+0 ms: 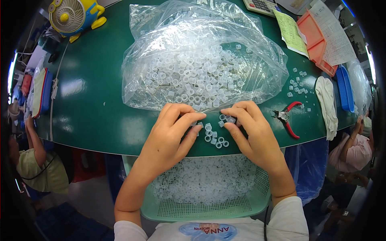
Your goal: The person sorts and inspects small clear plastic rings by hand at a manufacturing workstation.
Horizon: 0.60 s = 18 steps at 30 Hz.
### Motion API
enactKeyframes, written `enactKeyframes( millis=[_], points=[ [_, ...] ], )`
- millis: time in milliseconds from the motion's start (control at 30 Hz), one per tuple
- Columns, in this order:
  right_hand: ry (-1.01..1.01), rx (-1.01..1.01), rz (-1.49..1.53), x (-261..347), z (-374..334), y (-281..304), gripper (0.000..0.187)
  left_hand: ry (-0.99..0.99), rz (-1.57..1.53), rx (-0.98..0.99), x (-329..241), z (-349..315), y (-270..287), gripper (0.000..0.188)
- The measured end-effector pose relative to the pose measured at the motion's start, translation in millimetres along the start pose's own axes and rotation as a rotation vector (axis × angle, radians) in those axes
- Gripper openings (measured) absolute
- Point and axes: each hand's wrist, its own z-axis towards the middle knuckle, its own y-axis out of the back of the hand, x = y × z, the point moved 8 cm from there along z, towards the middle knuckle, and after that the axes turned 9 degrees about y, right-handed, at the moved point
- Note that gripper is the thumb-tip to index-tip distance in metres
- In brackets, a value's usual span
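Observation:
Small translucent plastic caps lie in a loose group on the green tabletop between my hands. My left hand is curled at the left of this group, with a cap partly showing between thumb and forefinger. On the other side, my right hand bends its fingers and thumb around a few caps; its palm is hidden. Just beyond my fingertips, a clear plastic bag lies spread with a heap of the same caps in it.
Below the table edge, a green basket holds many small translucent pieces. Red-handled nippers, a white glove and scattered caps lie at right. A blue basket stands beyond the glove. A yellow fan sits far left. Other people work at both sides.

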Motion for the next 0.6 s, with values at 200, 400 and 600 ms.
enactKeyframes(
  millis=[200, 400, 600],
  points=[
    [0.037, 0.295, 0.26, 18, -5, -23, 0.027, -0.112, -0.057, 0.166, -9, -14, -5, 0.028],
    [0.062, 0.474, 0.464, 28, -6, -19, 0.022, -0.063, -0.33, 0.499, -20, -28, -5, 0.022],
    [-0.02, -0.018, 0.159, -11, 30, -2, 0.02, 0.062, 0.037, -0.059, 6, 11, 14, 0.027]
  ],
)
